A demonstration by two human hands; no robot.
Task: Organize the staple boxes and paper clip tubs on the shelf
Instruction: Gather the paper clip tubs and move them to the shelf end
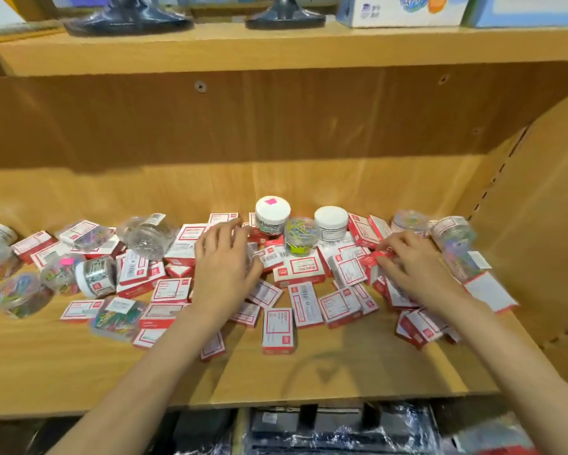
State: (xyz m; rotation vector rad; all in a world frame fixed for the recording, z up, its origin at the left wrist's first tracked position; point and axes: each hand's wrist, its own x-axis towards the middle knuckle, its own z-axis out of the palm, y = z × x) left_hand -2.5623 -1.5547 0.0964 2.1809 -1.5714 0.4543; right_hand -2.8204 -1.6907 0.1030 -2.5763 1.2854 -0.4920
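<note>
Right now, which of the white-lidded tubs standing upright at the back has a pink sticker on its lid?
The left white-lidded tub, just beyond the left hand. Its lid carries a pink sticker; the right white-lidded tub has a plain lid.

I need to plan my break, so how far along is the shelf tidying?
Barely started. Nothing looks sorted: staple boxes and paper clip tubs lie jumbled across the shelf. The left hand rests on boxes; the right hand fingers a small red box. All grouping remains.

wood shelf board [308,372] under both hands | wood back panel [276,126] beyond them | upper shelf [276,50] overhead | pegged side panel [538,208] on the right
</note>
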